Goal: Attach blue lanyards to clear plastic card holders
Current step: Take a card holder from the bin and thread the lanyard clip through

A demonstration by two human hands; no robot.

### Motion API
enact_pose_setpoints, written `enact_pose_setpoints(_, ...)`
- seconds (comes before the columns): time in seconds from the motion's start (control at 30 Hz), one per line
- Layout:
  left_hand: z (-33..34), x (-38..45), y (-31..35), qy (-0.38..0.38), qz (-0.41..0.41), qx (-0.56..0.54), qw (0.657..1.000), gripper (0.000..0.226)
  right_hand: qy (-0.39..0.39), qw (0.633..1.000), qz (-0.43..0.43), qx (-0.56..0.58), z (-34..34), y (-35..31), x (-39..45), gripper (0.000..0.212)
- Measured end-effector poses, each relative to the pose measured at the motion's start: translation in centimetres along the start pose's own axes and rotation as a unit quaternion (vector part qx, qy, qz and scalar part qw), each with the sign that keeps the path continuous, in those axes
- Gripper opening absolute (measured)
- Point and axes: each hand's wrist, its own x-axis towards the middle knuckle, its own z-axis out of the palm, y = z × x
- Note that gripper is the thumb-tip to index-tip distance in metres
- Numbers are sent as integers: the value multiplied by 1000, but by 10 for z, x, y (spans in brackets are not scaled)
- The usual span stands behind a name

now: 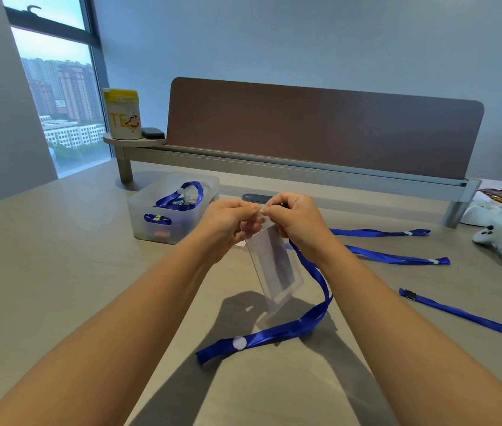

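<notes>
Your left hand (228, 224) is pinching the top edge of a clear card holder (274, 269), fingers curled round its upper corner. Your right hand (295, 219) is pinching at the same top edge, fingertips meeting the left hand's, apparently gripping the clip end of a blue lanyard (308, 312); the clip itself is hidden by your fingers, so whether it is attached cannot be told. The holder is hanging down from your hands, tilted, raised above the table (59, 272), its shadow lying below it. The lanyard is trailing from under your right hand down past the holder's right side, then lying on the table toward you, with a white round button (239, 342) near its looped end.

To your right, three more blue lanyards are lying flat on the table: a far lanyard (378, 232), a middle lanyard (397, 258), and a near lanyard (471, 316) with a dark clip at its left end. All are well apart from your hands.

To your left, beyond your left hand, a translucent bin (151, 222) is holding more blue straps and clear holders. Behind it, a raised shelf (243, 159) with a brown divider panel (320, 130) is carrying a yellow-lidded canister (122, 115) and a small dark object beside it. At the far right, a white plush toy (501, 244) and some packaging are lying on the table.
</notes>
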Motion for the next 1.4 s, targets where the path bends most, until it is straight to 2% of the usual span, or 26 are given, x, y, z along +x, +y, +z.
enact_pose_setpoints(0.13,-4,-3,5,-25,-25,-5,999,23,-8,999,34,36,-2,1,3,28)
enact_pose_setpoints(0.27,-8,-6,4,-65,10,14,998,27,-4,981,89,171,-3,-1,8,29)
enact_pose_setpoints(0.37,-7,-8,-2,-36,69,110,991,34,-16,962,124,241,-1,-5,11,27)
enact_pose_setpoints(0.47,-11,-4,-13,43,99,185,977,25,-34,959,145,240,0,-8,12,20)
enact_pose_setpoints(0.53,-17,-3,-17,120,130,244,954,23,-45,972,137,188,2,-10,13,19)
enact_pose_setpoints(0.63,-29,-7,-18,217,186,373,882,23,-35,995,85,-24,6,-7,18,25)
enact_pose_setpoints(0.7,-34,-12,-19,250,237,449,825,23,-23,986,43,-162,13,-3,22,31)
enact_pose_setpoints(0.8,-40,-15,-24,254,318,517,753,13,-18,954,-12,-299,22,2,27,28)
enact_pose_setpoints(0.87,-44,-16,-28,261,329,535,733,10,-11,928,-44,-369,27,4,29,26)
enact_pose_setpoints(1.0,-44,-17,-29,257,236,486,802,25,1,899,-85,-429,34,5,30,26)
enact_pose_setpoints(1.1,-43,-13,-30,273,174,442,837,31,0,895,-101,-434,40,5,33,26)
enact_pose_setpoints(1.17,-45,-9,-29,286,161,428,842,30,-36,924,-65,-374,43,5,39,22)
enact_pose_setpoints(1.27,-51,-3,-30,298,185,441,826,30,-103,973,53,-201,42,8,44,18)
enact_pose_setpoints(1.33,-57,3,-29,301,190,435,827,29,-72,979,54,-182,42,15,49,19)
enact_pose_setpoints(1.4,-61,6,-30,302,181,423,835,27,-2,983,28,-179,44,22,55,24)
